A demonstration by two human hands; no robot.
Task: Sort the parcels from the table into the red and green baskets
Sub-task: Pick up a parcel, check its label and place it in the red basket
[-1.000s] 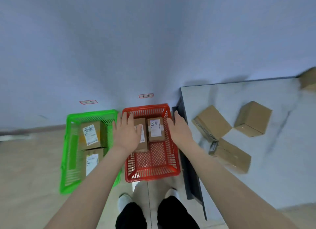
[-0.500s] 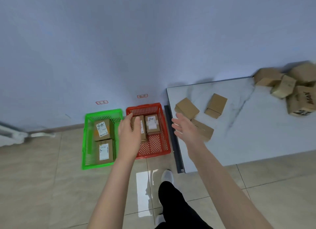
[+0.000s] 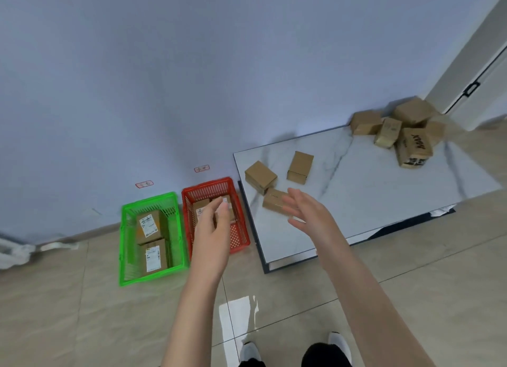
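Note:
A green basket [image 3: 124,246] on the floor holds two labelled cardboard parcels [image 3: 149,227]. Right of it, a red basket [image 3: 241,229] holds two more parcels [image 3: 201,207], partly hidden by my left hand [image 3: 214,227], which hangs empty over it with loosely curled fingers. My right hand [image 3: 307,213] hovers open over the left end of the marble table [image 3: 370,199], above one of three brown parcels [image 3: 271,200]. The other two lie just beyond it: a parcel [image 3: 260,176] and a parcel [image 3: 300,167]. A pile of several parcels [image 3: 403,131] sits at the far right corner.
A blue wall stands behind the baskets, with two small red-framed labels [image 3: 201,168] above them. Beige tiled floor surrounds the low table. My shoes [image 3: 338,344] show at the bottom edge. A door frame [image 3: 472,87] rises at the right.
Both hands have lifted away from the red basket. The right hand swung right over the table's near parcels. The view pulled back and turned right, showing the parcel pile.

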